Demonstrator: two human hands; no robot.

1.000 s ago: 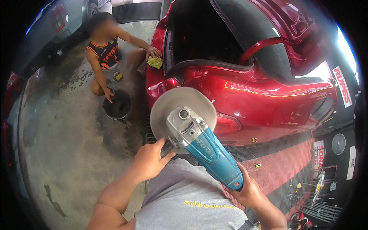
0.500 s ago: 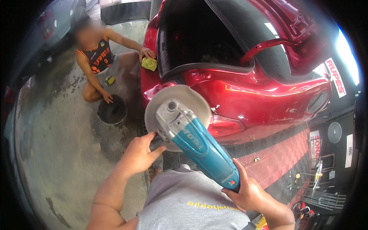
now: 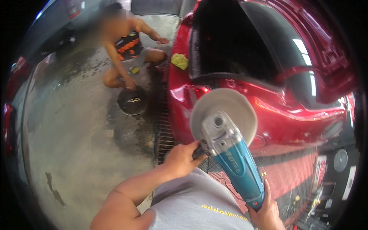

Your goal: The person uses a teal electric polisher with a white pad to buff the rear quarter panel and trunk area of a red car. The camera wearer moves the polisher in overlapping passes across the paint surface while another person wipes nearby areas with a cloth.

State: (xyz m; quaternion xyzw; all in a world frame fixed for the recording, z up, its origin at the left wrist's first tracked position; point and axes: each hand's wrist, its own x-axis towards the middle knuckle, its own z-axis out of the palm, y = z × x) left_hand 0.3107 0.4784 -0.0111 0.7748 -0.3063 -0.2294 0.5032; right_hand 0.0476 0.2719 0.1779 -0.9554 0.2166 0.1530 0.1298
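Observation:
Both my hands hold a teal rotary polisher (image 3: 239, 166) with a grey metal head. My left hand (image 3: 181, 161) is wrapped around its dark side handle. At the rear end of the body, my right hand (image 3: 266, 210) grips the tool. A round, pale polishing pad (image 3: 245, 111) sits at the head, in front of the red car's (image 3: 303, 120) rear corner. Whether the pad touches the paint, I cannot tell. The car's trunk stands open, and a yellow-green cloth (image 3: 179, 61) lies on its rear edge.
A co-worker (image 3: 128, 48) squats at the left behind the car, one hand at a black bucket (image 3: 132, 101) on the wet concrete. A drain grate (image 3: 165, 142) runs along the floor beside the car. Red floor tiles (image 3: 283, 172) lie to the right, with a fan (image 3: 340, 160) beyond.
My view has swung, so the car and co-worker sit farther right. The polisher has also shifted right in the picture, still in both hands. The co-worker's hand has come off the cloth.

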